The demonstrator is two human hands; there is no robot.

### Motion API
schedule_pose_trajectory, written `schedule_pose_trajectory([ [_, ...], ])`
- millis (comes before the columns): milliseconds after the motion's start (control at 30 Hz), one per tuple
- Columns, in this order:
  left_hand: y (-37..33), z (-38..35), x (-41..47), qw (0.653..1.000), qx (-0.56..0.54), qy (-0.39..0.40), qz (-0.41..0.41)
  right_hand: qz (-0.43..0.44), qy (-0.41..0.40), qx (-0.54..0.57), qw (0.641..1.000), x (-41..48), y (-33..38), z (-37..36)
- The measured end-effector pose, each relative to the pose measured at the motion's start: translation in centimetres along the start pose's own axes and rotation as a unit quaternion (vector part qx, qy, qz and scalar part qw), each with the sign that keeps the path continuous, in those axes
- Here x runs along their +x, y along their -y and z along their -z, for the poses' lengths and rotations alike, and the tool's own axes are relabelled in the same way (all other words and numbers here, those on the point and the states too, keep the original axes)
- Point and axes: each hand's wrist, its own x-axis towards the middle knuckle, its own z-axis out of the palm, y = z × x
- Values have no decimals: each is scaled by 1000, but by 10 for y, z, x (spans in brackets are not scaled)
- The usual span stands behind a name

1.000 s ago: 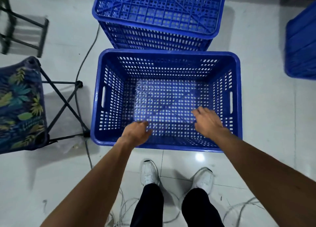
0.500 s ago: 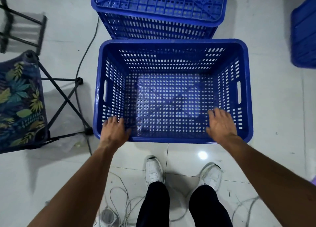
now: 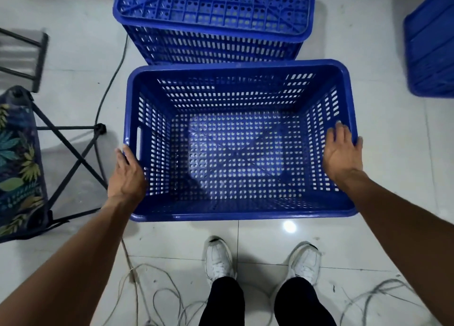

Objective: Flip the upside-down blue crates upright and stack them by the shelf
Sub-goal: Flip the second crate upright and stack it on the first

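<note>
An upright blue crate (image 3: 242, 212) rests on the white tiled floor right in front of my feet, open side up and with nothing in it. My left hand (image 3: 127, 176) lies over its left rim beside the handle slot, fingers down the outside. My right hand (image 3: 341, 154) straddles the right rim, thumb outside and fingers against the inner wall. Just behind it stands an upside-down blue crate (image 3: 213, 6), its ribbed bottom facing up and its near wall touching the upright crate's far rim.
Another blue crate (image 3: 432, 50) is cut off at the right edge. A folding stool with a leaf-print seat (image 3: 19, 166) stands close to the left. A dark cable (image 3: 110, 80) runs along the floor beside the crates. Loose cords (image 3: 159, 296) lie around my white shoes (image 3: 218, 259).
Both hands moved from the crate's near rim outward to its left and right sides. The crate has gone from tilted to flat on the floor.
</note>
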Motion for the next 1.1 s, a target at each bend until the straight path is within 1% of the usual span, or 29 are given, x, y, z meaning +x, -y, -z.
schedule_pose_trajectory([
  [100, 3, 10, 7, 1000, 24, -15, -6, -11, -39, 72, 997, 8, -4, 6],
  [167, 1, 15, 15, 999, 26, -20, 5, -43, -61, 118, 990, 13, -9, 9],
  [200, -3, 18, 18, 999, 17, -21, 21, -71, -58, 146, 985, 14, -11, 10],
  [233, -7, 22, 23, 999, -4, -16, 49, -105, -49, 173, 978, 15, -14, 10],
  [300, -18, 30, 31, 987, -92, 5, 128, -158, -29, 212, 964, 17, -20, 10],
  [333, -20, 34, 35, 976, -144, 13, 164, -166, -23, 221, 961, 18, -22, 10],
  [400, -19, 42, 40, 956, -215, 20, 197, -178, -7, 232, 956, 21, -26, 11],
  [467, -16, 49, 41, 951, -238, 27, 194, -197, 6, 241, 950, 21, -29, 12],
  [533, -17, 53, 36, 955, -235, 34, 178, -205, 11, 236, 950, 18, -35, 16],
  [633, -22, 65, 28, 955, -238, 33, 174, -201, 11, 226, 953, 12, -46, 30],
  [733, -33, 87, 11, 949, -250, 48, 187, -193, 10, 224, 955, 1, -61, 55],
  [900, -54, 145, -31, 932, -297, 67, 196, -192, 8, 231, 954, -33, -99, 110],
  [1033, -70, 205, -60, 930, -317, 76, 171, -209, 5, 244, 947, -72, -144, 159],
  [1100, -83, 235, -70, 936, -312, 64, 151, -226, -3, 250, 941, -88, -170, 183],
])
